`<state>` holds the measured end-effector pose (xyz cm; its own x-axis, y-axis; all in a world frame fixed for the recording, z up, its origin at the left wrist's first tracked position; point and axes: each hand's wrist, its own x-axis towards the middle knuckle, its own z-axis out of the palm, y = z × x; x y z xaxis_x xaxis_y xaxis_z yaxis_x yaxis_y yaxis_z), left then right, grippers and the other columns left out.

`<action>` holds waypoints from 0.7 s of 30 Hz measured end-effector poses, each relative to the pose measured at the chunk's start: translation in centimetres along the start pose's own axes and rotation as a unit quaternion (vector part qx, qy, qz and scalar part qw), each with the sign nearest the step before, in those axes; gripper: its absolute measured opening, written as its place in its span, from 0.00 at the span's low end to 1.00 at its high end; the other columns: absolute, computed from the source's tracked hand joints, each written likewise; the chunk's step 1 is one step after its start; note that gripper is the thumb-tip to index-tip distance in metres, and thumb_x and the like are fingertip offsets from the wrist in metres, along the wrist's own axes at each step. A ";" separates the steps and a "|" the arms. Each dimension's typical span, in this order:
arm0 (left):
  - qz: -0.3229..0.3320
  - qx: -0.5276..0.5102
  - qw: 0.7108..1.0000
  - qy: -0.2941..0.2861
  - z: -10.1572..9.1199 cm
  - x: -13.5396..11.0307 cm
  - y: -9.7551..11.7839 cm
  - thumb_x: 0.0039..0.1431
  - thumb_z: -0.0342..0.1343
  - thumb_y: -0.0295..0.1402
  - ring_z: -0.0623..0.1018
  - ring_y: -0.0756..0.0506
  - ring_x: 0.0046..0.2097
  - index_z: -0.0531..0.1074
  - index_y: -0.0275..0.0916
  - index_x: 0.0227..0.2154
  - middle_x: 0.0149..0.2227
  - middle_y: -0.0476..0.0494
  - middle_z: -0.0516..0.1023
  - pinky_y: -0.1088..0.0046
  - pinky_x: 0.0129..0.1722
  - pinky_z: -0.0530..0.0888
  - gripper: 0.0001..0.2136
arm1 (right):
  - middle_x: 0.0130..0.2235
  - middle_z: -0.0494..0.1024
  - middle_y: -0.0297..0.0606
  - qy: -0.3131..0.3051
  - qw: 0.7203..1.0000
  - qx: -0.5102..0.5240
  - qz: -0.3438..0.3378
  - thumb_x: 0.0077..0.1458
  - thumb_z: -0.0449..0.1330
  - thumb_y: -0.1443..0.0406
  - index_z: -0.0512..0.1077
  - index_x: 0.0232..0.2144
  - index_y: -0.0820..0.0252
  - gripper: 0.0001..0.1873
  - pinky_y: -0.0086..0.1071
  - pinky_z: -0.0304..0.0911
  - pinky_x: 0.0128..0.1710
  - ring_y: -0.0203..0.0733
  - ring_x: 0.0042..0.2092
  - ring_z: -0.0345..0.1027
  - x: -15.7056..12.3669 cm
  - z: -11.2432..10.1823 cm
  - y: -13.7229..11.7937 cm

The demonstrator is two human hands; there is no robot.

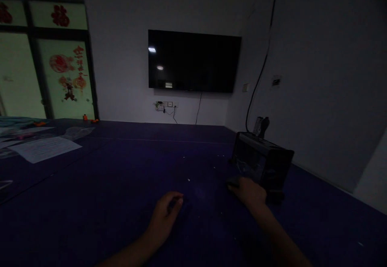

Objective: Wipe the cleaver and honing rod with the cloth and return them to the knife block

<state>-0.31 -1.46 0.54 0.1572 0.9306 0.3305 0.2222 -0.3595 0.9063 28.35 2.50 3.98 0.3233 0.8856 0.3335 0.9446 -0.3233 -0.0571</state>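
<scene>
The right hand grips a small blackish object, probably light, rigid, best held sideways, toward the dark-blue counter's right edge; the left hand curls loosely, empty.

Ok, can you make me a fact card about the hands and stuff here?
Left hand: fingers curled, nothing seen in it
Right hand: at a small dark object, grip unclear; near a black boxy device
Surface: dark blue tabletop with tiny white scraps
Left side: white rectangular paper sheet
Wall: wide black rectangular television
</scene>
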 end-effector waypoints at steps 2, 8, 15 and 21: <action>0.014 0.018 1.000 -0.005 0.0 -0.1 0.2 0.56 0.50 0.45 0.75 0.43 0.41 0.73 0.40 0.38 0.38 0.42 0.77 0.68 0.39 0.71 0.16 | 0.33 0.78 0.51 0.006 1.000 -0.003 0.000 0.52 0.56 0.52 0.76 0.32 0.63 0.20 0.38 0.62 0.29 0.55 0.36 0.74 -0.2 -0.2 -0.2; 0.044 0.049 0.998 -0.004 -0.1 -0.2 0.6 0.57 0.49 0.46 0.75 0.44 0.37 0.74 0.40 0.35 0.35 0.44 0.77 0.70 0.38 0.70 0.16 | 0.32 0.76 0.56 0.113 0.992 -0.049 -0.013 0.56 0.50 0.48 0.75 0.25 0.68 0.29 0.40 0.61 0.28 0.60 0.38 0.71 -0.3 -1.7 -1.2; 0.080 0.036 0.996 -0.025 -0.1 0.0 1.0 0.59 0.46 0.48 0.73 0.47 0.34 0.74 0.37 0.24 0.30 0.43 0.74 0.72 0.36 0.68 0.21 | 0.34 0.78 0.43 0.165 0.938 0.131 -0.275 0.62 0.45 0.55 0.74 0.33 0.60 0.22 0.33 0.62 0.33 0.43 0.34 0.72 -3.1 -1.5 -5.8; 0.090 0.003 0.994 -0.066 -0.2 -0.1 1.2 0.59 0.45 0.48 0.72 0.46 0.37 0.74 0.37 0.27 0.32 0.43 0.74 0.72 0.39 0.67 0.21 | 0.36 0.78 0.38 0.063 0.854 0.208 -0.472 0.50 0.55 0.45 0.72 0.40 0.56 0.24 0.31 0.61 0.34 0.42 0.37 0.72 -7.6 -0.8 -9.8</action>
<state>-0.28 -1.96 1.61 0.3200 0.8344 0.4489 0.1853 -0.5197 0.8340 16.61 -1.36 2.75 -0.5773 0.6346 0.5138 0.7283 0.6847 -0.0274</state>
